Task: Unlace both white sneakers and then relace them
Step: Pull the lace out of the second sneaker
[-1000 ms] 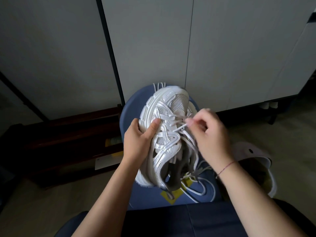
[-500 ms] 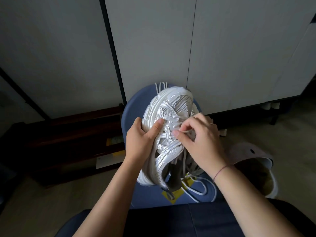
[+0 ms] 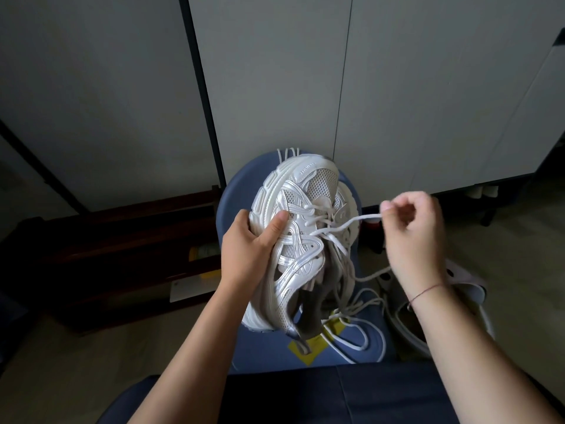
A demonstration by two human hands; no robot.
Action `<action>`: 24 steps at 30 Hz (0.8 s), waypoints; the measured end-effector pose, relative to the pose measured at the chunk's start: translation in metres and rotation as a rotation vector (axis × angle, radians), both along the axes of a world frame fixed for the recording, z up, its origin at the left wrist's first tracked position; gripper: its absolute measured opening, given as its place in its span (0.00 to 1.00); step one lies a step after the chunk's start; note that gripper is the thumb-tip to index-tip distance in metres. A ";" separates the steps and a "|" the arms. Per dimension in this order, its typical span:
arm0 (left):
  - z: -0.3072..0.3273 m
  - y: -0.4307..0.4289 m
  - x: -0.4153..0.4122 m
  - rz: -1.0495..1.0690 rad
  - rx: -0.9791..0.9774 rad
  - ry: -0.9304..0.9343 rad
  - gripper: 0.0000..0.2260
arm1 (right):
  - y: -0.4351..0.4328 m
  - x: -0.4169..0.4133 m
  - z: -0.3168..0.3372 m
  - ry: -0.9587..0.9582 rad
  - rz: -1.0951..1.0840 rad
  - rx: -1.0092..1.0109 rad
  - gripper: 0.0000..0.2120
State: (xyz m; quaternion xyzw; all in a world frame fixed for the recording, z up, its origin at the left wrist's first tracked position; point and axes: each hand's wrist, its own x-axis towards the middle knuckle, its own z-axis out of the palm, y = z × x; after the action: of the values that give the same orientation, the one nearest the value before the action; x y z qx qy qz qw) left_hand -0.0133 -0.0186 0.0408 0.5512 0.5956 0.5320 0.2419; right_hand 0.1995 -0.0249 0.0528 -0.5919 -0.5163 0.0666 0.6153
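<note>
A white sneaker (image 3: 301, 191) lies tilted on its side on a blue stool (image 3: 235, 191), toe pointing away from me. My left hand (image 3: 249, 246) grips its left sole edge, thumb pressed on the upper. My right hand (image 3: 412, 231) is off to the sneaker's right and pinches a white lace (image 3: 348, 223) that runs taut from the middle eyelets to its fingertips. Loose lace loops (image 3: 363, 335) trail over the stool's near right part. A second sneaker's edge (image 3: 350, 197) shows behind the first one.
Pale cabinet doors (image 3: 275, 71) stand behind the stool. A dark low shelf (image 3: 122, 255) sits at the left on the floor. A light clog (image 3: 470, 289) lies under my right forearm. My dark-clothed lap (image 3: 336, 396) fills the bottom edge.
My right hand has moved from the eyelets out to the right, drawing a length of lace out with it. My left hand keeps its grip on the sneaker.
</note>
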 end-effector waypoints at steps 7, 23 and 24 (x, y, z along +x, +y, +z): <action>-0.002 -0.001 0.003 0.005 -0.004 0.060 0.21 | -0.010 -0.039 -0.010 -0.546 0.325 -0.041 0.17; -0.001 0.003 -0.006 -0.032 -0.068 -0.166 0.18 | -0.002 -0.014 0.007 0.755 0.498 -0.193 0.20; -0.001 0.003 -0.007 -0.042 -0.072 -0.191 0.19 | -0.001 -0.016 0.001 0.557 0.441 -0.206 0.17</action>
State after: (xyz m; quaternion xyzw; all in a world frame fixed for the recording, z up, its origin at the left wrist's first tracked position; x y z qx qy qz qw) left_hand -0.0199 -0.0157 0.0399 0.5010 0.5770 0.5551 0.3284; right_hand 0.1840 -0.0255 0.0534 -0.4844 -0.4347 0.4080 0.6402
